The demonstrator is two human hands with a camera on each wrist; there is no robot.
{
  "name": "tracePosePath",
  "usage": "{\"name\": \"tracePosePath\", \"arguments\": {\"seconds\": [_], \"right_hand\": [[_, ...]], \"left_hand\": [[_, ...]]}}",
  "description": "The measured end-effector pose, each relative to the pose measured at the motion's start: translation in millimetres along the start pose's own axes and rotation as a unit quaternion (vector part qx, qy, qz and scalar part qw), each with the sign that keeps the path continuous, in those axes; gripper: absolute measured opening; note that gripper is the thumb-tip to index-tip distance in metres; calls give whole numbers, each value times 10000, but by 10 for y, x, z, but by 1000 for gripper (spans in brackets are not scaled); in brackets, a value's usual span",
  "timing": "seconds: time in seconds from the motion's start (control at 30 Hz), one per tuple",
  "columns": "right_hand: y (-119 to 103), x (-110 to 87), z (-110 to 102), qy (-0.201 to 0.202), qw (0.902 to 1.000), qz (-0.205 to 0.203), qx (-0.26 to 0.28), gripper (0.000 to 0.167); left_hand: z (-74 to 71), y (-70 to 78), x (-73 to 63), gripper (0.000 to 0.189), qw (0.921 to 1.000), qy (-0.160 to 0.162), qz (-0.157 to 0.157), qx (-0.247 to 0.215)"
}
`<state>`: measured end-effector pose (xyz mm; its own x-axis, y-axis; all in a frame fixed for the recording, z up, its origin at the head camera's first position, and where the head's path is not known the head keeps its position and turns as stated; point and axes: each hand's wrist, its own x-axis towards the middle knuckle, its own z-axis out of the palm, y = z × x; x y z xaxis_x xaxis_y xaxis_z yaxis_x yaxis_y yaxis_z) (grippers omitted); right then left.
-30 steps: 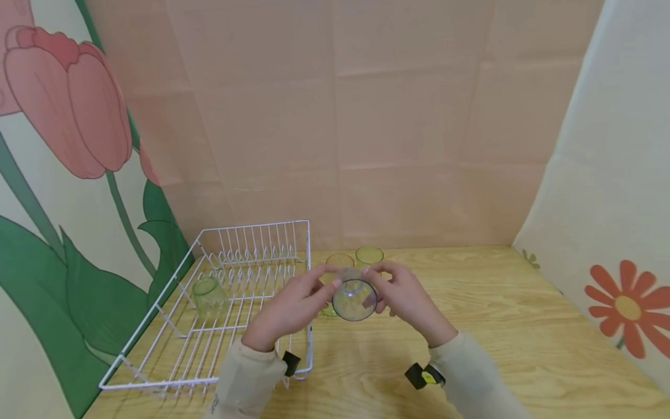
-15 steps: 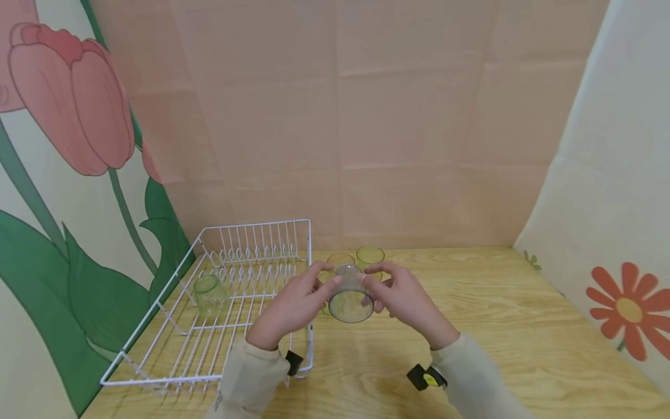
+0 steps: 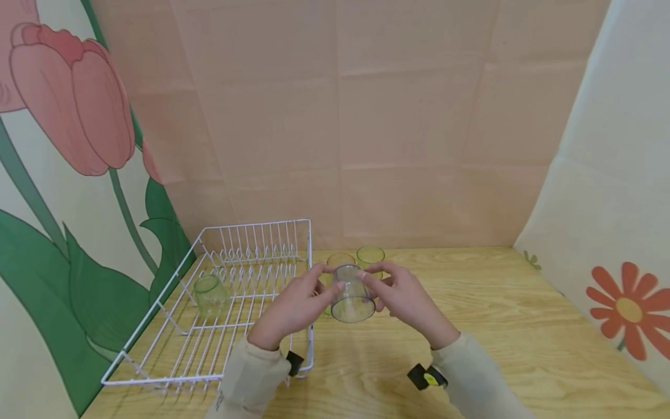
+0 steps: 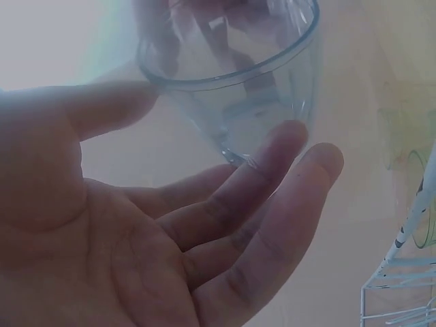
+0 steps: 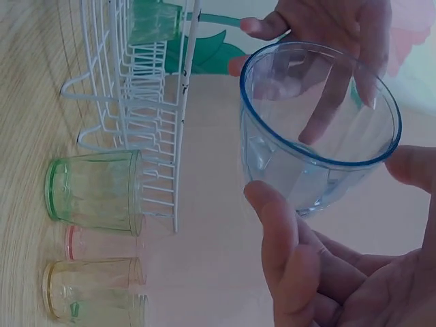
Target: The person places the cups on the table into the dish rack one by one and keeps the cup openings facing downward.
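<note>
A clear blue-tinted drinking glass (image 3: 353, 295) is held above the table between both hands, bottom up and tilted, its wide rim low and toward me. My left hand (image 3: 295, 305) grips its left side with thumb and fingers. On the opposite side, my right hand (image 3: 405, 295) holds it the same way. The right wrist view shows the blue rim of the glass (image 5: 320, 160) between the two hands. Behind the hands stand an amber glass (image 3: 341, 259) and a yellow-green glass (image 3: 370, 254), partly hidden.
A white wire dish rack (image 3: 251, 331) stands on the left, with a green glass (image 3: 209, 295) inside. Beside the rack, the right wrist view shows a green glass (image 5: 95, 194) and a pink one (image 5: 102, 243) on the wooden table (image 3: 471, 326). A pink cloth backdrop (image 3: 408, 145) hangs behind.
The blue-tinted glass has been tipped in the hands: its rim has turned downward and its base has come up. Both hands stay in nearly the same place.
</note>
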<state>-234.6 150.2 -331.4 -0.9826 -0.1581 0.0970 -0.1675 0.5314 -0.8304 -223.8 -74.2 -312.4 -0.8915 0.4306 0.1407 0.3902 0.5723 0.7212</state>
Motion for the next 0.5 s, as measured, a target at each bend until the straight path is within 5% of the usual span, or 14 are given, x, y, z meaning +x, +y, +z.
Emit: {"name": "tracePosePath", "arguments": {"seconds": [0.5], "right_hand": [[18,-5,17,-17,9990,-181,-412,58]], "left_hand": [[21,-13,-9,66,9998,-43,-35,-178]]}}
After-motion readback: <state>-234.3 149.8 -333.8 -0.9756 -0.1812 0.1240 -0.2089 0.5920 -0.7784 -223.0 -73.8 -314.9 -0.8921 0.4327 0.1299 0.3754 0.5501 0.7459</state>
